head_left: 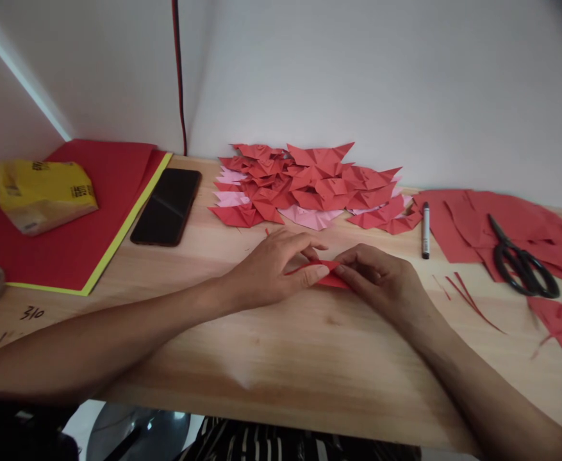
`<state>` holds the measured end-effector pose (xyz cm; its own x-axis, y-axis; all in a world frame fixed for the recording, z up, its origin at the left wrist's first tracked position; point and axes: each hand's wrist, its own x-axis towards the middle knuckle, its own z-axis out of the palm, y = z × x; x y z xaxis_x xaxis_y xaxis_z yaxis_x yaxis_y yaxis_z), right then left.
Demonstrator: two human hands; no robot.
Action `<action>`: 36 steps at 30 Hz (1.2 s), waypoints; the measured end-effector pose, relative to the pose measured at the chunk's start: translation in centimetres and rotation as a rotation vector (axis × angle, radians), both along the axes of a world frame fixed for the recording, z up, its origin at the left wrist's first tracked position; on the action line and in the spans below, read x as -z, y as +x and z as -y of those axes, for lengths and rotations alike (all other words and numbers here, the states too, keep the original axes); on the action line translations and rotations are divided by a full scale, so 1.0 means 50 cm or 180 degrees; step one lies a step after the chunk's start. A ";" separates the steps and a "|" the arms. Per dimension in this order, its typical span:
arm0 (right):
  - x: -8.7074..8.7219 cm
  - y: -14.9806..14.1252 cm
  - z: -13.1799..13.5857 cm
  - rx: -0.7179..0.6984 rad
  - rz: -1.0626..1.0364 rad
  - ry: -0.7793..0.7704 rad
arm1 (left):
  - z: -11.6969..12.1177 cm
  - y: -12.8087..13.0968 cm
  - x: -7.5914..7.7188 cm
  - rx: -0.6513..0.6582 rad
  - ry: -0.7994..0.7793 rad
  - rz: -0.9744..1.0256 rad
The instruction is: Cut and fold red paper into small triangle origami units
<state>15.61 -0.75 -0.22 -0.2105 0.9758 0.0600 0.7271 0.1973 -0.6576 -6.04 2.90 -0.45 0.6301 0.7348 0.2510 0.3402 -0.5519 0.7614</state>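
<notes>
Between my two hands, low over the wooden table, is a small folded piece of red paper [329,278]. The thumb and fingers of my left hand [285,266] pinch its left part. At its right corner, my right hand [381,272] grips it between thumb and forefinger. My fingers cover some of the paper, so its full shape is hidden. Just behind my hands lies a heap of folded red and pink paper pieces [309,182] with pointed ends, resting against the wall.
To the left are a black phone [166,208], large red sheets [112,186] and a yellow packet [45,192]. On the right lie a marker [425,230], black-handled scissors [521,262], cut red paper [463,237] and thin paper strips [473,301]. Handwritten digits mark the table's left side.
</notes>
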 end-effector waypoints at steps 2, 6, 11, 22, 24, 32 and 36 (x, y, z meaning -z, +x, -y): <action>-0.001 0.001 0.000 0.0003 -0.0003 -0.0012 | 0.009 0.002 -0.009 -0.0041 -0.0190 -0.0028; -0.005 0.001 0.001 -0.0058 -0.0020 -0.0035 | 0.017 0.008 -0.001 0.0082 0.0298 -0.0245; -0.006 -0.001 0.004 -0.0206 0.0056 0.0003 | 0.014 0.012 0.023 0.0020 0.0473 -0.0128; -0.007 0.003 0.001 -0.0496 0.0097 0.0156 | 0.018 0.010 0.023 -0.0103 0.0621 0.0154; -0.007 0.003 0.001 -0.0514 0.0089 0.0144 | 0.019 0.010 0.023 -0.0114 0.0677 0.0202; -0.011 0.006 0.003 -0.0402 -0.0117 -0.0227 | 0.019 0.009 0.018 -0.0226 0.0590 0.0208; -0.011 0.008 0.002 -0.0306 -0.0173 -0.0312 | 0.020 0.008 0.019 -0.0301 0.0485 0.0248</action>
